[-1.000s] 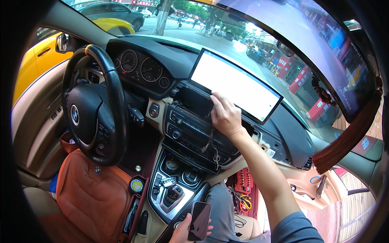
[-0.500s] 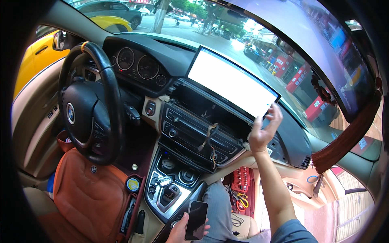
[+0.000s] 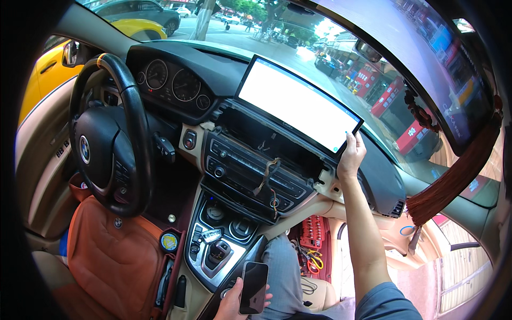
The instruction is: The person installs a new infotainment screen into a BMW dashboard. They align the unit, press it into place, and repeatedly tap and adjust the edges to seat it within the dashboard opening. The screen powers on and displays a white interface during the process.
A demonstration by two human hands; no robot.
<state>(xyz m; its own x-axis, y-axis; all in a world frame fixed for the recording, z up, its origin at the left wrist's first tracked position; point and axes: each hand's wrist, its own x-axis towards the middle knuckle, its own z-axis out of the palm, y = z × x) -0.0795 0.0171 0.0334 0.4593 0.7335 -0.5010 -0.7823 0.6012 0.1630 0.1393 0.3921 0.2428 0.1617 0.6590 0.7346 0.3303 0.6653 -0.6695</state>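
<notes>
My left hand (image 3: 230,303) holds a smartphone (image 3: 254,288) upright at the bottom centre, its dark screen facing up. The thumb lies along its left side and fingertips show at its right. My right hand (image 3: 351,156) is at the lower right corner of a wide display screen (image 3: 298,102), fingers bent together against its edge; part of the grip is hidden. The lit screen is almost all white and stands tilted on top of the dashboard. Below it gapes an open dashboard cavity (image 3: 266,130), with a loose wiring harness (image 3: 266,173) hanging over the radio panel (image 3: 245,173).
A steering wheel (image 3: 141,144) and an orange seat cover (image 3: 114,261) are on the left. The gear lever (image 3: 218,250) rises from the centre console. A red tool case (image 3: 313,232) and yellow-handled pliers (image 3: 316,261) lie beyond my leg. A brown tassel (image 3: 453,176) hangs at right.
My right hand has gone from spread fingers beside the screen's corner to bent fingers against its edge. The whole view has shifted slightly. My left hand keeps holding the phone.
</notes>
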